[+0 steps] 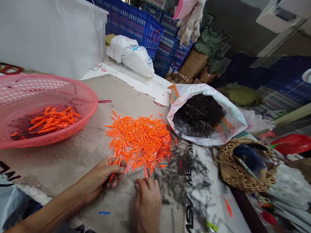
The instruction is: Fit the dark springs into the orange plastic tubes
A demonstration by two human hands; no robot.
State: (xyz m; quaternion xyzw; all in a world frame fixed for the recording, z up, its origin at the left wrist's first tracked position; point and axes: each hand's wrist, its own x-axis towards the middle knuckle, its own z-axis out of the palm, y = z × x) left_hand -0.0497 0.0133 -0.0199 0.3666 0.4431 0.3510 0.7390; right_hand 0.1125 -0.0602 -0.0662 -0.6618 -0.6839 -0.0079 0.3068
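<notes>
A heap of small, slim orange plastic pieces (143, 138) lies spread on the cardboard sheet (76, 182). At its near left edge my left hand (113, 172) is closed around several of these pieces, with orange tips showing between the fingers. My right hand (148, 199) rests at the near edge of the heap, fingers bent together and pointing away from me. One orange piece (145, 172) lies right at its fingertips; whether it is gripped is hidden. To the right, thin dark coil springs (186, 173) are scattered. A small blue strip (104, 212) lies between my forearms.
A pink perforated basket (87, 117) with more orange pieces stands left. An open white sack (234, 125) of dark tangled bits and a wicker basket (221, 169) sit right. Behind are a large white bin (50, 27), a plastic bag (134, 56), blue crates (125, 20) and hanging gloves (191, 21).
</notes>
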